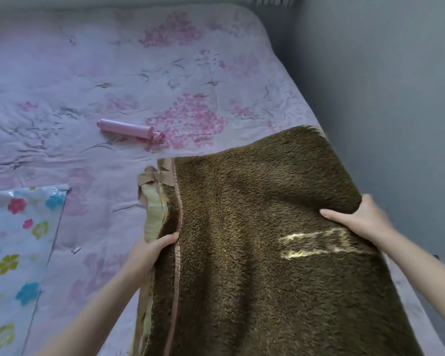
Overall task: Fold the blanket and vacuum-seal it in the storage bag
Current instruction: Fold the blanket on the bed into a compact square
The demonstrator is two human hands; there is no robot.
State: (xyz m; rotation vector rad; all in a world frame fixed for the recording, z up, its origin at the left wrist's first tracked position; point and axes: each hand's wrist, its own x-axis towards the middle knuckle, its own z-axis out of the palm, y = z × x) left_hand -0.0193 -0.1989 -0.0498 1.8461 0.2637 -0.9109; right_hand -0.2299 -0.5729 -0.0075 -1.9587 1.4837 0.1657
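Both hands, left hand [149, 250] and right hand [357, 219], grip the blanket [254, 227] edges; layers (loose at 9 o'clock) could slide apart

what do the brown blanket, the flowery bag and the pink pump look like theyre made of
Brown blanket: thick fleece-like pile, probably synthetic, matte; fuzzy nap with a smooth pinkish trim along the edge in the left hand.
Flowery bag: thin plastic film, judging by glossy glare and a printed flower pattern.
Pink pump: likely hard moulded plastic; smooth, even colour, rigid tube shape.
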